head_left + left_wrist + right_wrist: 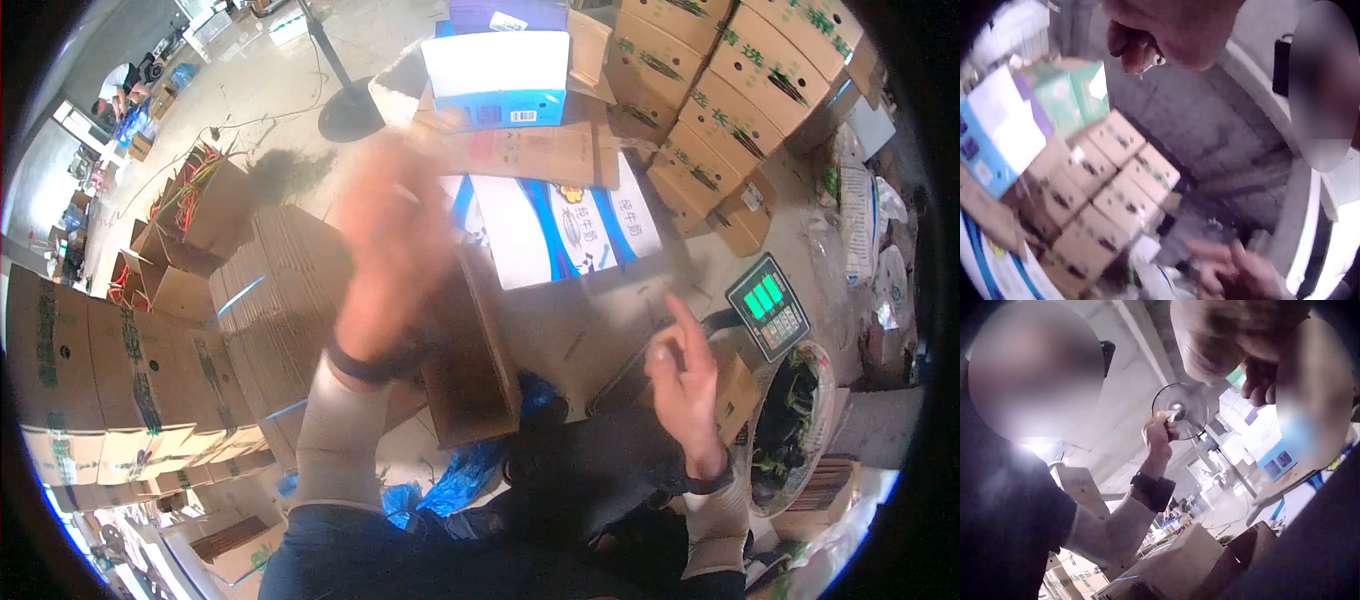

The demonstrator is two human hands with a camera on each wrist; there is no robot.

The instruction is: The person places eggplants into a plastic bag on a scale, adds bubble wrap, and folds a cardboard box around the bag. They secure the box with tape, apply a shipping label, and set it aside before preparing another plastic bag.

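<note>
My left hand (395, 225) is raised and blurred above an open brown cardboard box (470, 350). Its fingers are bent in the left wrist view, with a small whitish bit (1159, 60) at the fingertips; I cannot tell whether they pinch it. To the right, my right hand (685, 375) hovers with the index finger extended and the other fingers loosely bent, holding nothing. Near it stands a scale display (768, 305) with lit green digits. Beyond the hands lies a white and blue printed carton (570, 230), with flattened cardboard (540, 155) on top.
Stacked brown cartons (715, 100) rise at the back right. Folded cardboard (280, 300) leans on the left near more cartons (120, 370). A basket (825, 400) of dark produce stands at right. Blue plastic (465, 480) lies below. A round-based pole (350, 110) stands behind.
</note>
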